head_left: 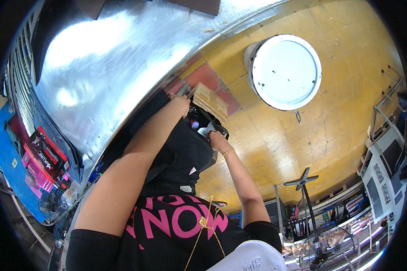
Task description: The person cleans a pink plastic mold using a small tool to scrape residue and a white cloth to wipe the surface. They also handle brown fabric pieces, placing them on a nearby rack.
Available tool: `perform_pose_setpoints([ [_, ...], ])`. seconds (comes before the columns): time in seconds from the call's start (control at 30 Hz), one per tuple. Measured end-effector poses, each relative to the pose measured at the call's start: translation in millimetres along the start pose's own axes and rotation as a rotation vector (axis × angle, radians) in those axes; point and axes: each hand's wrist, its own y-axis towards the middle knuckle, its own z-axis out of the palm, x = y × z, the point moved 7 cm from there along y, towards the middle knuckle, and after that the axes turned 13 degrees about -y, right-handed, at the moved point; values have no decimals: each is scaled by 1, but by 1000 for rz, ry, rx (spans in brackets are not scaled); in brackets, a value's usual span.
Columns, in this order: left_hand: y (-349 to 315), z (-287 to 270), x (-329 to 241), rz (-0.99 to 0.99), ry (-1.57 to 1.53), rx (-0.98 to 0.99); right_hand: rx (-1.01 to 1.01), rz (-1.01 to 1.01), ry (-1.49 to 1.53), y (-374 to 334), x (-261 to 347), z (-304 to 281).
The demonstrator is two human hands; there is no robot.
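Note:
A cardboard box stands low beside the metal table's edge, its top open. Dark items fill it, with a small lilac piece among them. My left hand is closed at the box's left side, fingers bent against its edge. Over the near right side of the opening, my right hand curls its fingers downward. Next to those fingers shows a crumpled whitish piece; the fingertips are hidden, so what they grip is unclear. Black cloth covers my lap just below the box.
A shiny metal tabletop spans the upper left. On the yellow tiled floor stands a white round-topped bucket. A standing fan and metal-framed racks are at right. A blue surface at left bears a red-black box.

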Motion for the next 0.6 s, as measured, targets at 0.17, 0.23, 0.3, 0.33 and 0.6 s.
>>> perform_pose_setpoints([
  [0.17, -6, -3, -1, 23, 1, -22, 12, 201, 116, 19, -4, -3],
  [0.23, -11, -4, -2, 24, 23, -28, 37, 262, 26, 55, -14, 31],
  [0.3, -13, -5, -2, 20, 32, -30, 152, 368, -50, 75, -21, 55],
  [0.33, -13, -5, -2, 17, 31, -28, 177, 390, -45, 80, -23, 57],
  [0.6, -28, -9, -6, 35, 38, -83, 170, 445, -39, 87, -22, 42],
])
